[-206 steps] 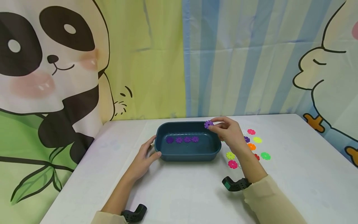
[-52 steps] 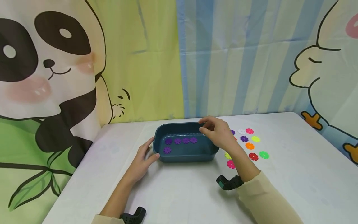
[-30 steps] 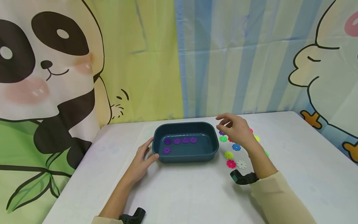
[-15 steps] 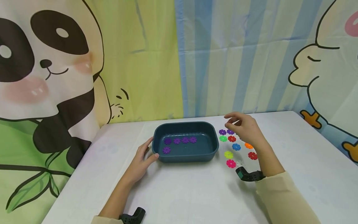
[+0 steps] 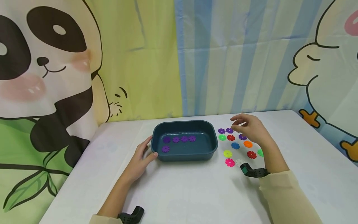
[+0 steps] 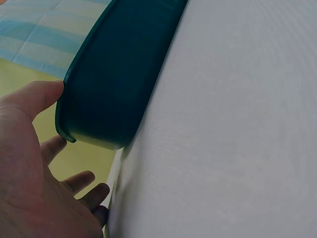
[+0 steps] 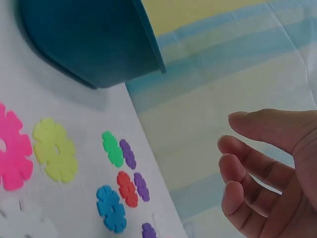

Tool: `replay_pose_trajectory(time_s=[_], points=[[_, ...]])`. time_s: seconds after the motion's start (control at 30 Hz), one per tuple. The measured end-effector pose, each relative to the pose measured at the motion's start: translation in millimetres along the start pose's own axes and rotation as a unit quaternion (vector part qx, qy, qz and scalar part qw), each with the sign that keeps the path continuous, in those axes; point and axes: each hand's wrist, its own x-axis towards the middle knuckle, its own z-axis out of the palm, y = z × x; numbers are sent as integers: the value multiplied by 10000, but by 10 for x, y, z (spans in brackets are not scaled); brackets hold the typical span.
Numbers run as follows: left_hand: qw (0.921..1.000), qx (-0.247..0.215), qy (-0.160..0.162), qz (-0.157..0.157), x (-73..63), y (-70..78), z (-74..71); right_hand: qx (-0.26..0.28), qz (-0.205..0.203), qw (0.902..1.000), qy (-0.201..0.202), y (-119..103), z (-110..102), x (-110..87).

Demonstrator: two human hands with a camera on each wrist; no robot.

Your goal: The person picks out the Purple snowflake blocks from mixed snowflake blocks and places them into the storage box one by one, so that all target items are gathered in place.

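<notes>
A dark teal plastic bin (image 5: 184,155) stands on the white table. On its floor lie several purple flower-shaped discs (image 5: 176,140). My left hand (image 5: 141,161) rests at the bin's left end; in the left wrist view the thumb and index fingertip (image 6: 58,144) touch the rim while the other fingers stay apart from it. To the right, my right hand (image 5: 250,127) hovers above the loose discs, fingers loosely bent and nothing held. Beneath and beside it are purple discs (image 5: 229,130), a red disc (image 5: 231,137), a green disc (image 5: 222,137) and a blue disc (image 5: 235,145).
Nearer the front lie a yellow disc (image 5: 227,153), a pink disc (image 5: 230,162) and a white disc (image 5: 240,162). An orange disc (image 5: 247,144) and another red disc (image 5: 251,154) sit farther right. A printed curtain (image 5: 218,62) hangs behind the table.
A fifth purple disc has come into the bin since the oldest frame. My right hand has moved from above the bin rightward over the loose discs. The left hand stays at the bin.
</notes>
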Motion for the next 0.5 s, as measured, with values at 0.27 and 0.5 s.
replay_pose_trajectory(time_s=[0.27,0.5], points=[[10000,4,9,15,2,-8,-1,123,368,9991,-157,215,-95,-8],[10000,64,24,-14,-2,-2,1,81,596,9980,-208,378,-134,-28]])
